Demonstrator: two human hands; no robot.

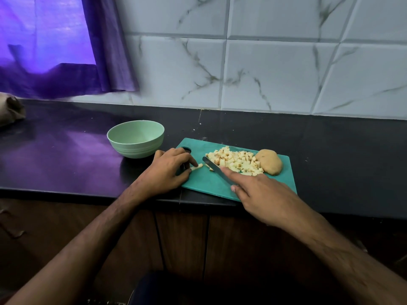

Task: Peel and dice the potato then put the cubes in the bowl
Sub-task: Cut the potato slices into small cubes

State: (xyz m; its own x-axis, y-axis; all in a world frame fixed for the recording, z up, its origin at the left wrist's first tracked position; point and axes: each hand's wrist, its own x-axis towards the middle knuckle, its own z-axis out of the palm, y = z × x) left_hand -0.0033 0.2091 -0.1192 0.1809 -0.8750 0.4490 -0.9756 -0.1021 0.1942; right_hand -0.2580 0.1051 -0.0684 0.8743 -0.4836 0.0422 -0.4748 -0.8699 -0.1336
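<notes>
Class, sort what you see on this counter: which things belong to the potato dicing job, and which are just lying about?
In the job: potato strip, pinched by the left hand; knife, held by the right hand; potato cubes; whole potato; cutting board; bowl, with nothing in it.

Lying about: curtain; brown cloth.

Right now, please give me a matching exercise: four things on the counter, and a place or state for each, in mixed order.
Things:
1. bowl
2. diced cubes
3. potato strip
4. whole potato

Places or states:
A. pinched by the left hand
B. piled mid cutting board
C. empty, left of the board
D. at the board's right end

Pairs: 1-C, 2-B, 3-A, 4-D
</notes>
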